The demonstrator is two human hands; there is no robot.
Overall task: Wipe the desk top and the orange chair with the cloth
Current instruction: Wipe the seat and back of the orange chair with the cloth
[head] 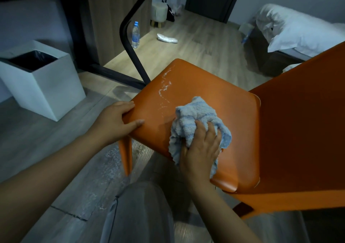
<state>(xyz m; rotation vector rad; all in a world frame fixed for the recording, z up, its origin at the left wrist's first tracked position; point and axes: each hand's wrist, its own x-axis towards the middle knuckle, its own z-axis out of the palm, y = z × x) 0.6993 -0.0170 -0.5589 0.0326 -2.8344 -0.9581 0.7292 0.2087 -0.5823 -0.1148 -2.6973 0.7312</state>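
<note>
The orange chair (pixel 214 97) stands in front of me, its backrest rising at the right. A trail of white specks runs down the left part of the seat. My right hand (pixel 200 149) grips a bunched light-blue cloth (pixel 196 115) and presses it on the near middle of the seat. My left hand (pixel 116 120) holds the seat's left front corner, thumb on top and fingers curled over the edge. The desk top is out of view; only its black metal leg (pixel 130 45) shows behind the chair.
A white square bin (pixel 46 86) with a black liner stands at the left. On the wooden floor lie a water bottle (pixel 135 34), a white slipper (pixel 167 38) and a small stool (pixel 158 13). A bed with white pillows (pixel 298 30) fills the right rear. My grey-clad knee (pixel 140 211) is below.
</note>
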